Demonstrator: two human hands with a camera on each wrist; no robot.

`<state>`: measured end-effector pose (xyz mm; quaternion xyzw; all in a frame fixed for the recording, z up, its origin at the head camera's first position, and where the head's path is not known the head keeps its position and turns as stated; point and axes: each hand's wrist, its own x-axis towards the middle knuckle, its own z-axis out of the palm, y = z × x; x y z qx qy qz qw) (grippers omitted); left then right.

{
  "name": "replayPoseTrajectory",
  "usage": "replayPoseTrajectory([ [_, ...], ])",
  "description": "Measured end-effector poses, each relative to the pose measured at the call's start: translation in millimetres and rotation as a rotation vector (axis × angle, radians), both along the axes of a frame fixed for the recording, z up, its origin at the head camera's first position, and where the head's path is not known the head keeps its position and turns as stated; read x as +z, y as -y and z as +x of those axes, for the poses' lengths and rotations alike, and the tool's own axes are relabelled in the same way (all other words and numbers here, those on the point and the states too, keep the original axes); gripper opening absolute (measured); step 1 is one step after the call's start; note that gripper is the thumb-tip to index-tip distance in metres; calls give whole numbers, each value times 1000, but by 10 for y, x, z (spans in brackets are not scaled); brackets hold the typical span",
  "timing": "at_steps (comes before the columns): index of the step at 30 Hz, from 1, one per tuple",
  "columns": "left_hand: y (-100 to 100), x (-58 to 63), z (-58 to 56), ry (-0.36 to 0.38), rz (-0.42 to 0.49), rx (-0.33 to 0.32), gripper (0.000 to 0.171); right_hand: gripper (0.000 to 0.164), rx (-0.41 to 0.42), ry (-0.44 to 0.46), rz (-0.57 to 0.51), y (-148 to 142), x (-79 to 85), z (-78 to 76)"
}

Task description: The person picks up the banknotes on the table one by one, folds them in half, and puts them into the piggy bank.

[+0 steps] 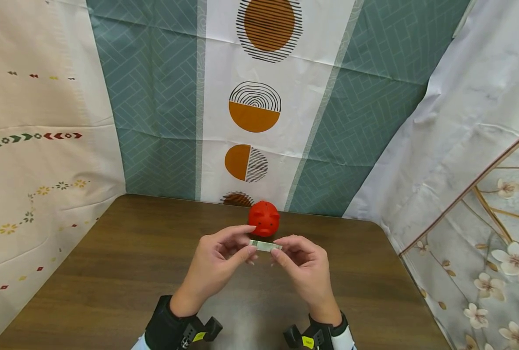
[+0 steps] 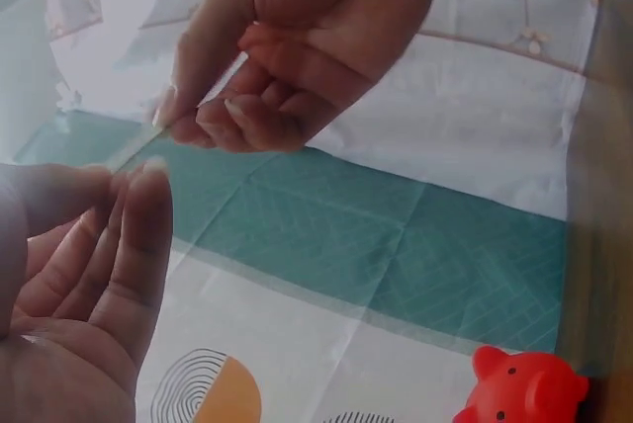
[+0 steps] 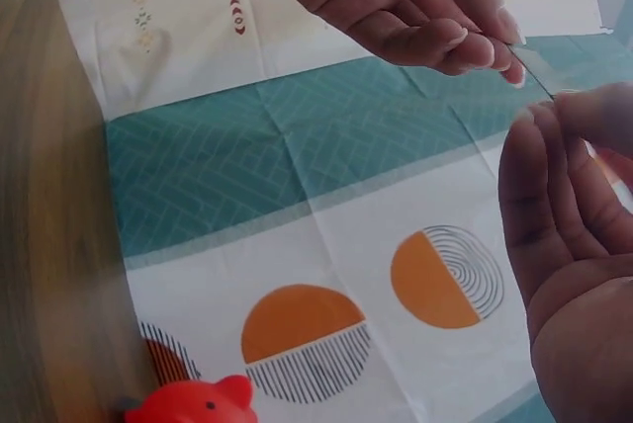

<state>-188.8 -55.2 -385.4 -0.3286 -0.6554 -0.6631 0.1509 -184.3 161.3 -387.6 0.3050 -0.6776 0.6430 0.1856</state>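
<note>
A small, pale green folded banknote (image 1: 264,245) is stretched between both hands above the table. My left hand (image 1: 222,260) pinches its left end between thumb and fingers. At the other end, the thumb and fingers of my right hand (image 1: 303,257) pinch it too. Seen edge-on in the right wrist view, the banknote (image 3: 534,72) looks thin and flat. Just beyond the hands, a red piggy bank (image 1: 264,218) stands on the table, its snout facing me. The left wrist view catches the piggy bank (image 2: 524,386) at the lower right corner.
The brown wooden table (image 1: 110,272) reaches back to a hanging teal and white cloth (image 1: 163,121) with orange circles. Patterned cloth (image 1: 31,194) hangs along the left side, and a floral one (image 1: 482,272) along the right. Each wrist wears a black strap with a small camera.
</note>
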Motion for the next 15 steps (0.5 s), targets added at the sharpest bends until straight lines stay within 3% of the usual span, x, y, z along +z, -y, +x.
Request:
replayPoseTrajectory([
  [9, -8, -5, -8, 38, 100, -120, 17, 28, 156, -119, -126, 27, -25, -59],
  [15, -10, -8, -11, 10, 106, -141, 15, 22, 144, -120, -148, 29, -36, -52],
])
